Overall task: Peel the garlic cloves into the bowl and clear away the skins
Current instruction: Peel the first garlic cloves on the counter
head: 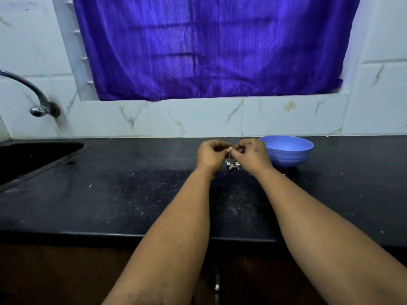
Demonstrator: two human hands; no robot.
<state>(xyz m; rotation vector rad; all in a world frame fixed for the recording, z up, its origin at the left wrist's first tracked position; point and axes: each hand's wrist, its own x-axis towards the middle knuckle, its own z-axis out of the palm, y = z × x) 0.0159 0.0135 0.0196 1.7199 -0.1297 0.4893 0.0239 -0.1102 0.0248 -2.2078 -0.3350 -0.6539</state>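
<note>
I am reaching both bare forearms out over the near edge of the black countertop (110, 205), a dark speckled stone slab that is showing a faint sheen and scattered pale flecks. Farther out, my left hand (211, 154) and my right hand (251, 153) are meeting knuckle to knuckle above the counter, fingers curled in on both. Between their fingertips I am pinching a garlic clove (230, 148), of which only a small pale, whitish bit is showing; its shape is too small to make out. Directly under my hands a little heap of garlic skins (233, 165) is lying on the stone, thin, papery, off-white curls touching one another. Just beside my right hand, to its right and slightly farther back, the bowl (288, 154) is standing upright: a smooth, matte, light-blue round bowl with ridged bands circling its lower wall. I cannot tell what is lying inside it. Off to the far left the dark sink (33, 157) is sinking into the counter, with a curved chrome tap (33, 93) arching from the wall. Behind everything, glossy white marble-veined tiles (198, 117) are lining the wall, and a purple curtain (209, 47) of finely ribbed fabric is hanging over the window. No writing is showing anywhere.
</note>
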